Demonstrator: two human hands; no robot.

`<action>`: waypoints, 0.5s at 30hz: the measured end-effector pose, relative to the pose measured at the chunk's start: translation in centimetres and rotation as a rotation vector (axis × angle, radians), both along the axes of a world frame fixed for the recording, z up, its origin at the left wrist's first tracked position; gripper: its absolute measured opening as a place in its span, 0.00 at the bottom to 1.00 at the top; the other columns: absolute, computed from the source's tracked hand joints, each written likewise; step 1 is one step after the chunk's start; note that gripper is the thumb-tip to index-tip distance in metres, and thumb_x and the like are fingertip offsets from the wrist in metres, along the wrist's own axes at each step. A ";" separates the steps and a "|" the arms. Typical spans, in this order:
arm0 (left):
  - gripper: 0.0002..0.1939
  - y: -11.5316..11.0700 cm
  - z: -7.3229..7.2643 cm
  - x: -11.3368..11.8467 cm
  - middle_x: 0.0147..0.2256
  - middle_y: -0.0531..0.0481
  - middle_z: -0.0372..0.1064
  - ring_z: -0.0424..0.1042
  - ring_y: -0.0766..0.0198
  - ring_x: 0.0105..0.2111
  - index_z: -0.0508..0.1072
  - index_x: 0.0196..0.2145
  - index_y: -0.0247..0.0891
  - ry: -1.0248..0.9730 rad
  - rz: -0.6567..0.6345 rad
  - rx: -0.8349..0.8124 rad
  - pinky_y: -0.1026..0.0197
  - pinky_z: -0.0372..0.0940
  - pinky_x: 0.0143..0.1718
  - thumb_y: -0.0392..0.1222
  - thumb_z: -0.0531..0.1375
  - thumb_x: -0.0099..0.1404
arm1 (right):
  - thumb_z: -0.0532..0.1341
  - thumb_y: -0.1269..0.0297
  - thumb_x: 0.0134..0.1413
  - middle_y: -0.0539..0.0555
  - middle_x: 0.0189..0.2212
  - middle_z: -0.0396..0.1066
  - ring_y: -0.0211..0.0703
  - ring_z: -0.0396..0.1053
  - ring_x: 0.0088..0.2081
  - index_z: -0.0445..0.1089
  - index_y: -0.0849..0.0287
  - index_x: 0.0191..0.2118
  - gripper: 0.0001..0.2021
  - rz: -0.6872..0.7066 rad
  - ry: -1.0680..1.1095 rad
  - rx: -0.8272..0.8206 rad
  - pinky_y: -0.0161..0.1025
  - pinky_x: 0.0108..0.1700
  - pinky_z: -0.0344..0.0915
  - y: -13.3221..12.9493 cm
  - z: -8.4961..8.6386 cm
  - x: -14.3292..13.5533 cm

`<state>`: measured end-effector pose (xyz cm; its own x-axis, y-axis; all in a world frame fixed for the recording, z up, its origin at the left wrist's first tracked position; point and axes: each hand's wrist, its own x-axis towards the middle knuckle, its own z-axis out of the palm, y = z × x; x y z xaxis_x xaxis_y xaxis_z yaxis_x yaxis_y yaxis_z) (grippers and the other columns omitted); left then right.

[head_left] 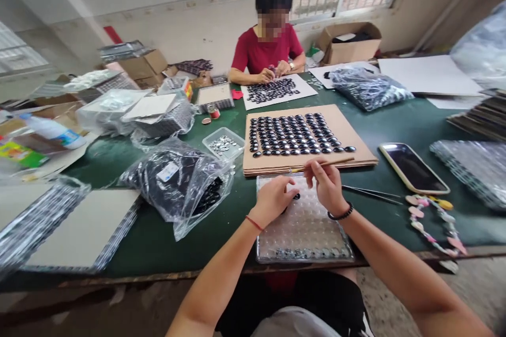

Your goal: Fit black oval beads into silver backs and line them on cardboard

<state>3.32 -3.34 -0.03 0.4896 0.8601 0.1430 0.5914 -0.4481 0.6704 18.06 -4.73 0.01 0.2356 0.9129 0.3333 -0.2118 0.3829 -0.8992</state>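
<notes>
over the counter (pixel 158 247), in the head view, our left hand (pixel 272 200) bends above the tray (pixel 316 231), its thumb and forefinger close together beside one black piece (pixel 297 196); we cannot tell whether they pinch it or only touch it. the piece lies at the fingertips, on the side toward our right hand (pixel 326 184), over the far half of the tray, and the left hand is the nearer. our right hand has its fingers closed on a thin stick (pixel 340 161), whose long axis runs across us, the pale tip pointing left and the other end sticking out to the right, a little farther from us. the tray sits at the near edge, just on our side of the board (pixel 348 126).

we count one tray, one stick, one piece by our fingers, one pair of tweezers (pixel 371 191) to the right, one phone (pixel 414 167) and one bead string (pixel 417 225) beyond. the board bears rows of black ovals (pixel 292 137), too many and too close to count surely. one tub (pixel 236 153) of silvery bits stands left of it, and one person (pixel 266 50) works across from us.
</notes>
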 end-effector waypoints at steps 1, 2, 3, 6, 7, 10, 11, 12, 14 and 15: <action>0.08 -0.2 0.0 0.1 0.27 0.53 0.63 0.62 0.64 0.28 0.71 0.36 0.40 0.049 -0.012 0.029 0.63 0.55 0.31 0.43 0.58 0.57 | 0.55 0.58 0.56 0.47 0.19 0.63 0.30 0.57 0.16 0.67 0.60 0.30 0.11 -0.001 0.005 -0.003 0.29 0.16 0.53 0.0 0.1 0.0; 0.08 -0.3 0.1 0.1 0.29 0.52 0.64 0.63 0.63 0.29 0.71 0.36 0.41 0.090 -0.023 0.049 0.63 0.55 0.32 0.43 0.58 0.57 | 0.55 0.58 0.55 0.47 0.19 0.63 0.29 0.57 0.16 0.67 0.60 0.30 0.11 0.001 0.008 -0.004 0.29 0.16 0.52 0.1 0.3 0.0; 0.09 -0.4 0.1 0.2 0.30 0.52 0.64 0.64 0.63 0.30 0.70 0.36 0.41 0.127 -0.039 0.061 0.63 0.55 0.33 0.43 0.59 0.57 | 0.55 0.58 0.55 0.47 0.19 0.62 0.29 0.56 0.15 0.66 0.60 0.30 0.11 0.008 0.010 -0.004 0.29 0.16 0.52 0.1 0.4 0.0; 0.07 -0.3 0.4 0.2 0.31 0.52 0.64 0.64 0.62 0.32 0.68 0.35 0.40 0.221 -0.097 0.091 0.62 0.55 0.34 0.43 0.58 0.57 | 0.55 0.56 0.55 0.46 0.19 0.62 0.28 0.55 0.15 0.66 0.61 0.30 0.13 0.034 0.010 -0.003 0.29 0.16 0.51 0.4 0.5 -0.1; 0.06 -0.2 0.5 0.3 0.31 0.52 0.64 0.64 0.62 0.32 0.67 0.34 0.40 0.240 -0.110 0.102 0.62 0.56 0.34 0.42 0.58 0.58 | 0.55 0.55 0.55 0.46 0.19 0.62 0.28 0.55 0.15 0.66 0.61 0.30 0.13 0.039 0.009 -0.006 0.29 0.16 0.51 0.5 0.5 -0.1; 0.04 0.3 0.6 0.3 0.30 0.52 0.63 0.64 0.62 0.32 0.65 0.30 0.39 0.223 -0.105 0.117 0.61 0.56 0.34 0.41 0.56 0.59 | 0.55 0.53 0.54 0.46 0.19 0.61 0.27 0.55 0.15 0.65 0.61 0.30 0.15 0.051 0.010 -0.017 0.29 0.15 0.50 0.8 0.5 0.1; 0.05 0.4 0.5 0.3 0.30 0.52 0.63 0.64 0.62 0.32 0.64 0.30 0.39 0.192 -0.096 0.091 0.61 0.56 0.34 0.42 0.56 0.59 | 0.55 0.53 0.54 0.46 0.19 0.61 0.27 0.54 0.15 0.65 0.61 0.30 0.15 0.053 0.009 -0.016 0.29 0.15 0.50 0.8 0.5 0.1; 0.06 0.6 0.4 0.4 0.30 0.52 0.64 0.64 0.63 0.31 0.64 0.30 0.39 0.146 -0.085 0.044 0.61 0.57 0.34 0.43 0.55 0.60 | 0.55 0.53 0.55 0.46 0.19 0.61 0.27 0.54 0.15 0.65 0.61 0.30 0.15 0.053 0.006 -0.012 0.29 0.15 0.50 0.8 0.6 0.1; 0.08 0.9 0.2 0.4 0.29 0.53 0.64 0.64 0.64 0.28 0.63 0.30 0.39 0.012 -0.055 -0.090 0.62 0.57 0.30 0.46 0.52 0.61 | 0.55 0.53 0.55 0.46 0.19 0.61 0.27 0.55 0.15 0.65 0.61 0.30 0.15 0.048 -0.001 0.004 0.29 0.16 0.50 0.7 0.8 0.2; 0.09 1.1 0.0 0.5 0.28 0.53 0.64 0.64 0.65 0.27 0.63 0.31 0.39 -0.067 -0.035 -0.151 0.63 0.57 0.29 0.47 0.51 0.62 | 0.54 0.53 0.54 0.46 0.19 0.61 0.27 0.55 0.15 0.65 0.61 0.30 0.15 0.047 -0.002 0.010 0.29 0.16 0.51 0.6 0.9 0.2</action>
